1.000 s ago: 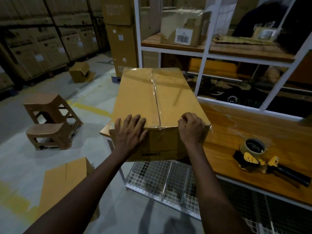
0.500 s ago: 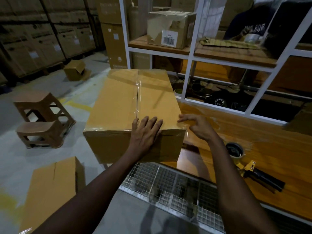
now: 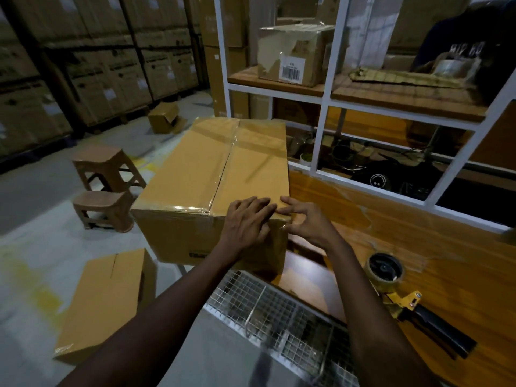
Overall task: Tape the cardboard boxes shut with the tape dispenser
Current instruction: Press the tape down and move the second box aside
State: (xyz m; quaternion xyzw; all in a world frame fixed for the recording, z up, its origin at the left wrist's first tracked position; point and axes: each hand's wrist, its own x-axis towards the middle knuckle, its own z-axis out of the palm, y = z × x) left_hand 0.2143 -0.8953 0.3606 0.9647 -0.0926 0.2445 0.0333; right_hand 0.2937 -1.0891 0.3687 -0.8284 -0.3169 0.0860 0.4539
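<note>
On box (image 3: 195,174) corner | left hand (image 3: 245,222) flat | right hand (image 3: 310,224) touching

Standing in a warehouse packing area. Facing cartons (image 3: 92,65) stacked high in rows at the left, over a concrete floor (image 3: 42,247) bearing worn yellow paint. Seeing an open box (image 3: 164,118) and a shut box (image 3: 106,300) lying loose on that floor. Working at a wooden bench (image 3: 418,241) under a white shelf frame (image 3: 321,129), with a taped box (image 3: 212,174), a tape dispenser (image 3: 410,300) and a barcoded parcel (image 3: 293,57) within view.
</note>
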